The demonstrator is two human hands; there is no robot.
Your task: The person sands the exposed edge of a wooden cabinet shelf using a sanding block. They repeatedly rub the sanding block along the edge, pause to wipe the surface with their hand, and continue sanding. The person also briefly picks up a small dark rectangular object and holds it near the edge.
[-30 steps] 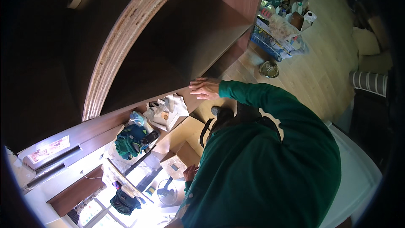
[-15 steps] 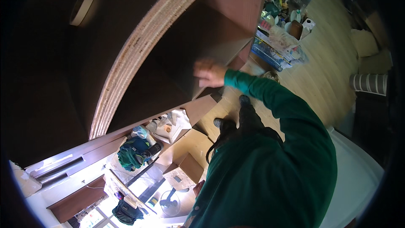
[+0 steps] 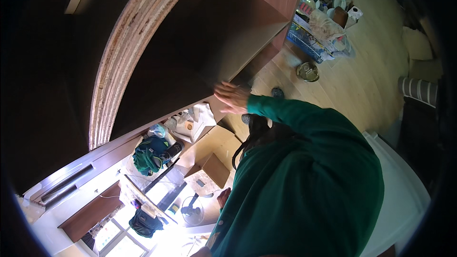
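Observation:
My right hand [image 3: 232, 97] reaches across in its green sleeve, fingers stretched out and holding nothing. It lies over the front edge of a dark-lined wooden cabinet [image 3: 252, 50]; whether it touches that edge I cannot tell. A thick plywood edge [image 3: 124, 43] of a panel rises in front of the cabinet's dark interior, bent by the lens. Low at my left side, my left hand [image 3: 223, 198] shows only in part beside my torso. Its fingers are too small and hidden to read. An open cardboard box [image 3: 213, 171] stands near it.
On the wooden floor [image 3: 362, 57] lie a round tin [image 3: 308, 72] and a blue package [image 3: 304, 38] with bottles and tubs beyond. A fan [image 3: 192, 210], a backpack [image 3: 145, 221] and a bag with green cloth [image 3: 151, 156] are at lower left. A white surface [image 3: 400, 181] stands at right.
My right hand has moved slightly down and toward the cabinet's front edge. The view has shifted, so the plywood edge sits further left and the round tin is uncovered.

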